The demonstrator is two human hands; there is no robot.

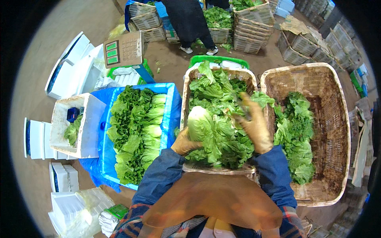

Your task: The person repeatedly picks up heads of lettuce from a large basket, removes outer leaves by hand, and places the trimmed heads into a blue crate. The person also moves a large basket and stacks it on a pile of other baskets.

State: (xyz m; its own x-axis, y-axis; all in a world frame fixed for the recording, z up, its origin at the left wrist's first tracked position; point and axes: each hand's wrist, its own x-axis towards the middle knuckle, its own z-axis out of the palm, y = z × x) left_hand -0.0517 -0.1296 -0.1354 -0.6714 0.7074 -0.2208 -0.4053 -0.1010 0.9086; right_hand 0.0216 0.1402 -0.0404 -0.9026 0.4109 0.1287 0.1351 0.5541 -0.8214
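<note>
My gloved left hand point(186, 144) grips a lettuce head point(201, 126) near its pale cut base, above the middle crate. Its leaves spread down over more loose lettuce point(214, 84) in the same worn plastic crate point(185, 98). On the crate's right side is my gloved right hand point(256, 123), blurred, with thumb and fingers apart. A narrow greyish thing shows between those fingers; blur hides what it is and whether it is held. A lettuce leaf point(263, 99) hangs over the crate's right rim, just beyond this hand.
At left, a blue-lined box point(169, 119) holds lettuce in rows. Right, a brown-stained crate point(330, 134) has lettuce along its left side. A scale display point(123, 50), a white foam box point(92, 128) and stacked crates point(250, 35) stand around. A person point(187, 22) stands beyond.
</note>
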